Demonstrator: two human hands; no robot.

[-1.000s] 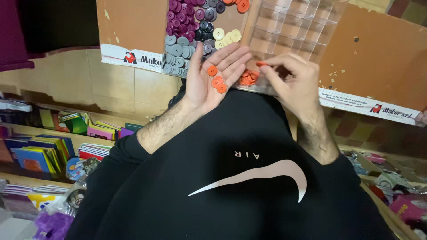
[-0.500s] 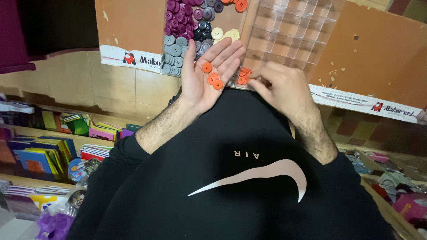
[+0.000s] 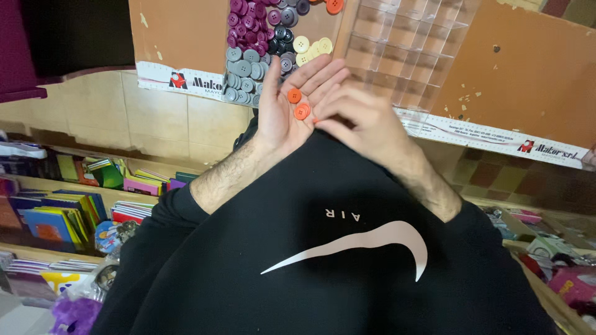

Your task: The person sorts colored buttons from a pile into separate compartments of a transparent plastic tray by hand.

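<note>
Cupped palm-up, left hand (image 3: 292, 111) carries orange buttons (image 3: 299, 105) loose on the palm, not clenched; right hand (image 3: 363, 121) lies against it, fingertips at the buttons, whether it pinches one cannot be told. Judgement: keep the palm level and slightly hollowed, lift one button at a time by its rim. Just above: mixed pile of grey, purple and cream buttons (image 3: 261, 43) on cardboard box (image 3: 186, 34), clear compartment organiser (image 3: 403, 43) beside it
</note>
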